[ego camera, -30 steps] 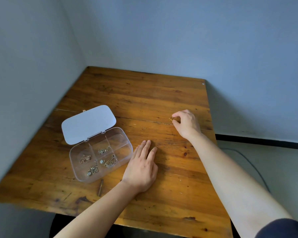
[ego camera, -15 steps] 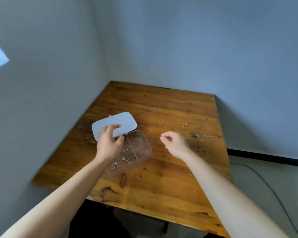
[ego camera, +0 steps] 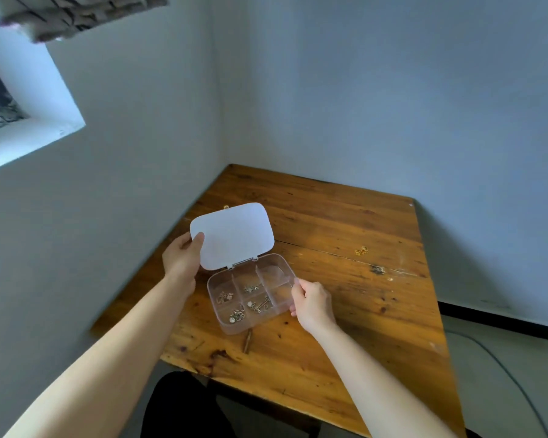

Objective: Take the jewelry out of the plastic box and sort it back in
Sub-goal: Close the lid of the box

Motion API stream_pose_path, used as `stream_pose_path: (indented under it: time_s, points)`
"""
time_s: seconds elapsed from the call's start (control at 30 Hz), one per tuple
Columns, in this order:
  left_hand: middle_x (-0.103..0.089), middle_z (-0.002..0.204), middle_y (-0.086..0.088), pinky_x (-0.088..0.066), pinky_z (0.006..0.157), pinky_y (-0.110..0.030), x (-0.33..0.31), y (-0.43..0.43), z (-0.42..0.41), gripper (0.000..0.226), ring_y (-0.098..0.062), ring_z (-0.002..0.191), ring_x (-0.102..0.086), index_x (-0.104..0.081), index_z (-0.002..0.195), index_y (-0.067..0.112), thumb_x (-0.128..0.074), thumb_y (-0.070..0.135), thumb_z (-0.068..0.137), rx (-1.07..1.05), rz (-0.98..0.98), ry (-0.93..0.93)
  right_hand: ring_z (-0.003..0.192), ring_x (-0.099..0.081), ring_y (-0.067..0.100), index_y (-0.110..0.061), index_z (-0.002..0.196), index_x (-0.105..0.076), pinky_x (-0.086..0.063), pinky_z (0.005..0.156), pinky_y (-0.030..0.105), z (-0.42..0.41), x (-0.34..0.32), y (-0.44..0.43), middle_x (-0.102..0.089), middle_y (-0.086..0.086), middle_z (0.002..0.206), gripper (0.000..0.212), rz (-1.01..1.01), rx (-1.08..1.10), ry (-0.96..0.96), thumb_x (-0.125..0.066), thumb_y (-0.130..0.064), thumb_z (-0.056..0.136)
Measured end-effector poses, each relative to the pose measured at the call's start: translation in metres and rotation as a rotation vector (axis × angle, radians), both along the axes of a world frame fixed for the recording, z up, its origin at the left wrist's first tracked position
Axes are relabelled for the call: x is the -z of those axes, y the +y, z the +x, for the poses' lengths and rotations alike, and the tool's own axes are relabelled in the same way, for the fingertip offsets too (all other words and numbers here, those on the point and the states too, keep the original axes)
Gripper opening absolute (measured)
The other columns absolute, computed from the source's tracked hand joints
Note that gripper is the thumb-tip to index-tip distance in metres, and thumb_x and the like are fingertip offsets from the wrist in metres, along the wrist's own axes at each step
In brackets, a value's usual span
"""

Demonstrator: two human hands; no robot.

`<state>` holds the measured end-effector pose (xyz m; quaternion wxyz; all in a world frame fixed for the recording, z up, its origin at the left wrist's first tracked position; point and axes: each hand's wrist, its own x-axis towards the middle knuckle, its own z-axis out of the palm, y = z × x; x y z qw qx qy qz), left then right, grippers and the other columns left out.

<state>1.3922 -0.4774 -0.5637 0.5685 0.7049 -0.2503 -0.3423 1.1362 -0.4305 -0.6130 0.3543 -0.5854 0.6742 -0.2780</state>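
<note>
A clear plastic box with several compartments sits on the wooden table, its white lid open and tilted back. My left hand grips the lid's left edge. My right hand pinches the box's right wall. Small silver and gold jewelry pieces lie in the left and middle compartments; the two right compartments look empty. A small gold jewelry piece lies loose on the table to the right of the box. Another gold bit peeks out behind the lid.
The table stands in a corner, with walls close on its left and far sides. A brown sliver lies just in front of the box. A window opening is in the left wall. A cable runs over the floor at the right.
The view swung up and left. My left hand moved from the box's top to the lid's left edge. My right hand came from the mid table to the box's right wall.
</note>
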Motion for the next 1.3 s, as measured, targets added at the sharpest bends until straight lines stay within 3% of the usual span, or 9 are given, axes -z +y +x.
stream_pose_path:
  time_s: [0.37, 0.47, 0.6, 0.77, 0.87, 0.97, 1.03, 1.13, 1.3]
  points:
    - [-0.074, 0.094, 0.022, -0.053, 0.074, -0.015, 0.001, 0.101, 0.002, 0.015, 0.007, 0.085, -0.068, -0.077, 0.099, 0.028, -0.074, 0.022, 0.086, 0.383, -0.252, -0.752, 0.074, -0.073, 0.01, -0.018, 0.138, -0.06, -0.055, 0.057, 0.013, -0.006, -0.007, 0.01, -0.073, 0.002, 0.106, 0.047, 0.092, 0.09, -0.248, -0.038, -0.046, 0.107]
    - [-0.075, 0.111, 0.005, -0.053, 0.09, -0.025, 0.02, 0.12, 0.003, 0.027, -0.007, 0.102, -0.068, -0.077, 0.104, 0.024, -0.079, 0.011, 0.081, 0.549, -0.242, -0.938, 0.087, -0.074, 0.017, -0.021, 0.145, -0.052, -0.06, 0.075, 0.028, -0.006, -0.011, 0.018, -0.066, -0.003, 0.104, 0.062, 0.163, 0.144, -0.367, -0.03, -0.061, 0.103]
    - [-0.071, 0.122, -0.003, -0.054, 0.094, -0.033, 0.028, 0.128, 0.003, 0.03, -0.019, 0.11, -0.067, -0.075, 0.11, 0.018, -0.078, 0.01, 0.081, 0.668, -0.229, -1.104, 0.092, -0.07, 0.014, -0.026, 0.148, -0.045, -0.051, 0.062, 0.019, -0.004, -0.015, 0.03, -0.062, 0.001, 0.13, 0.065, 0.193, 0.107, -0.411, -0.034, -0.067, 0.099]
    - [-0.05, 0.142, 0.0, -0.041, 0.109, -0.041, 0.022, 0.126, -0.002, 0.035, -0.023, 0.138, -0.038, -0.066, 0.115, 0.028, -0.067, 0.034, 0.081, 0.735, -0.08, -0.989, 0.102, -0.067, 0.015, -0.024, 0.147, -0.047, -0.055, 0.073, 0.022, -0.004, -0.013, 0.032, -0.057, 0.004, 0.142, 0.053, 0.147, 0.063, -0.407, -0.044, -0.053, 0.103]
    - [-0.008, 0.164, -0.001, -0.015, 0.12, -0.051, 0.013, 0.105, -0.011, 0.086, -0.024, 0.151, 0.003, -0.042, 0.14, 0.035, -0.064, 0.076, 0.067, 0.807, 0.178, -0.957, 0.103, -0.066, 0.016, -0.022, 0.147, -0.047, -0.054, 0.075, 0.023, -0.003, -0.01, 0.031, -0.058, 0.004, 0.141, 0.051, 0.144, 0.077, -0.408, -0.045, -0.05, 0.104]
    - [0.027, 0.161, -0.003, 0.001, 0.12, -0.053, 0.01, 0.082, -0.021, 0.136, -0.025, 0.147, 0.027, 0.003, 0.155, 0.033, -0.069, 0.084, 0.052, 0.992, 0.448, -1.011, 0.105, -0.066, 0.017, -0.022, 0.148, -0.047, -0.054, 0.075, 0.023, -0.002, -0.008, 0.03, -0.057, 0.004, 0.141, 0.051, 0.144, 0.09, -0.401, -0.044, -0.049, 0.104]
    - [0.021, 0.163, -0.005, -0.005, 0.121, -0.052, 0.012, 0.072, -0.025, 0.14, -0.029, 0.149, 0.017, 0.01, 0.153, 0.033, -0.075, 0.078, 0.052, 1.009, 0.476, -0.991, 0.111, -0.064, 0.018, -0.022, 0.15, -0.044, -0.054, 0.079, 0.024, 0.0, -0.008, 0.029, -0.055, 0.004, 0.144, 0.051, 0.143, 0.075, -0.376, -0.043, -0.046, 0.105]
    - [-0.008, 0.157, -0.002, -0.028, 0.115, -0.045, 0.022, 0.071, -0.023, 0.128, -0.027, 0.141, -0.013, -0.006, 0.151, 0.035, -0.078, 0.068, 0.05, 0.878, 0.34, -0.927, 0.135, -0.052, 0.023, -0.024, 0.156, -0.036, -0.049, 0.107, 0.04, 0.006, -0.005, 0.023, -0.044, 0.003, 0.156, 0.049, 0.126, 0.012, -0.335, -0.041, -0.035, 0.108]
    - [-0.02, 0.148, -0.001, -0.035, 0.107, -0.042, 0.038, 0.083, 0.001, 0.116, -0.026, 0.134, -0.021, -0.019, 0.145, 0.038, -0.071, 0.073, 0.048, 0.665, 0.257, -0.891, 0.153, -0.024, 0.024, -0.03, 0.161, -0.019, -0.026, 0.12, 0.045, 0.032, 0.0, 0.01, -0.024, -0.001, 0.167, 0.057, 0.143, -0.21, -0.108, -0.039, -0.028, 0.107]
